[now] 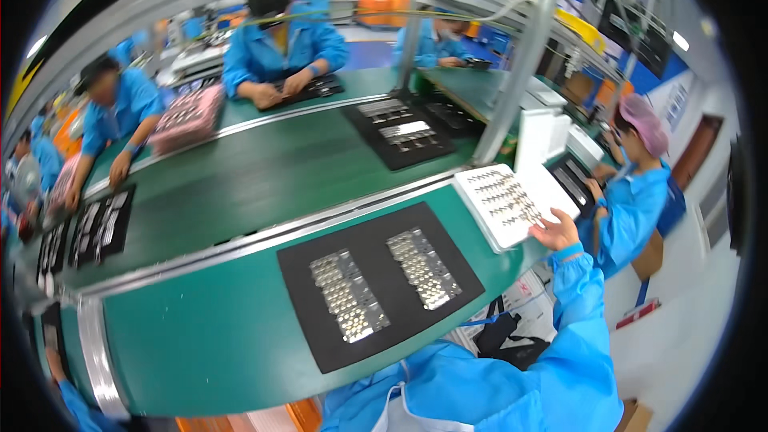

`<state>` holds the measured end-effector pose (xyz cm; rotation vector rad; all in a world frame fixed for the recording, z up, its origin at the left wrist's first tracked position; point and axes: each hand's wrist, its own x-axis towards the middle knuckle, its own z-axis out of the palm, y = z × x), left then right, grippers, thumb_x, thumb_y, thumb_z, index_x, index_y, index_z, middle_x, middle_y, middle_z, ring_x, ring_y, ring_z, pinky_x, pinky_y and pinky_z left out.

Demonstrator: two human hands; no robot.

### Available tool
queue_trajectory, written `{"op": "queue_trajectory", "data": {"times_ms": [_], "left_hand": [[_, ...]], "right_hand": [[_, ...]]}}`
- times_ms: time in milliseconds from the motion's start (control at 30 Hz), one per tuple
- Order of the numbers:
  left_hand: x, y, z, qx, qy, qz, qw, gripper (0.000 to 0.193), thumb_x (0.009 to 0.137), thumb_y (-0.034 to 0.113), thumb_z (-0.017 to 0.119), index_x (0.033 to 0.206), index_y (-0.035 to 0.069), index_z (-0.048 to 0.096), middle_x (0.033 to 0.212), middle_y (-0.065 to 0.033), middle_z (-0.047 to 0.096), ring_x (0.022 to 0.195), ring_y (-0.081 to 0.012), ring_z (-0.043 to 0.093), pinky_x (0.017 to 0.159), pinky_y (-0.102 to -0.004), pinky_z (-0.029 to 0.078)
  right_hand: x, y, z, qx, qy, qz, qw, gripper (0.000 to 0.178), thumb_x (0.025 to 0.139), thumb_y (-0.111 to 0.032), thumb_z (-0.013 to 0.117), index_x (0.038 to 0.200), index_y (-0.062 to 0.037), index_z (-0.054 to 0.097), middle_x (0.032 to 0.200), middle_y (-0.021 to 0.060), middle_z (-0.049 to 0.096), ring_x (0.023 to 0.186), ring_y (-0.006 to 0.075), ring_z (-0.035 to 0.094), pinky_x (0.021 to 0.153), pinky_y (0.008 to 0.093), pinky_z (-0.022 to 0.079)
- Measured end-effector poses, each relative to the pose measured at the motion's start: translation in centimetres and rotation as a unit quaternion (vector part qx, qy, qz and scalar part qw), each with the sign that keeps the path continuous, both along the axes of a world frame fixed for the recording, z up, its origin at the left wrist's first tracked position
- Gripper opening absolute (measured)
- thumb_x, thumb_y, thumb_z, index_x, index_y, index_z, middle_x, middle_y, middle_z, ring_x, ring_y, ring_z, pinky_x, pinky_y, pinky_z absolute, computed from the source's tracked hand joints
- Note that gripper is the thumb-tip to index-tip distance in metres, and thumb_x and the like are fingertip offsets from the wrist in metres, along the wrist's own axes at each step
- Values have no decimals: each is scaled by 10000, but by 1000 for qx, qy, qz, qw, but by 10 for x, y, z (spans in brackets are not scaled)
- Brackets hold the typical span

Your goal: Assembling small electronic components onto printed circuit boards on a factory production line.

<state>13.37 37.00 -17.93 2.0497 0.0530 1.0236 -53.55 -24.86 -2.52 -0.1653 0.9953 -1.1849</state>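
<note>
My right hand [555,232] reaches out to the right, over the near right corner of a white tray [502,242]. Its fingers look spread, with the tips close to rows of small metal parts [506,198] in the tray. Nothing held shows between them, though blur hides fine detail. My left hand is out of view. In front of me a black mat [364,244] lies on the green bench, bearing two groups of small shiny metal pieces, a left group [346,294] and a right group [422,268].
A metal rail [264,242] separates my bench from a green conveyor belt [264,172] carrying black mats with parts [404,134]. A metal post [524,56] rises behind the tray. Co-workers in blue sit across the belt and at right; another person's sleeve [76,406] shows lower left.
</note>
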Motion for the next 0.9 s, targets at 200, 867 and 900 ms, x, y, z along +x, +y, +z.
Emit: {"op": "queue_trajectory", "data": {"times_ms": [200, 867, 900], "left_hand": [[-19, -33, 55, 49, -95, 53, 993, 164, 973, 131, 688, 1087, 15, 703, 995, -131, 718, 878, -263, 699, 776, -353, 581], [-20, -57, 83, -20, -91, -25, 995, 166, 980, 147, 673, 1069, 9, 696, 996, -154, 707, 849, -275, 666, 769, -358, 554], [-20, -57, 83, -24, -91, -26, 995, 166, 980, 148, 673, 1068, 9, 696, 995, -154, 707, 848, -275, 666, 768, -358, 554]], "right_hand": [[42, 39, 17, 13, 45, -140, 989, 729, 924, -282, 684, 1424, 94, 310, 1382, 266, 398, 1286, 419, 458, 1086, 531, 426], [40, 44, -9, 2, 61, -70, 996, 719, 936, -285, 661, 1431, 111, 323, 1328, 203, 460, 1250, 340, 484, 1070, 482, 444], [38, 42, -11, -16, 42, -62, 997, 685, 934, -285, 662, 1416, 99, 364, 1341, 201, 448, 1260, 327, 474, 1076, 470, 436]]}}
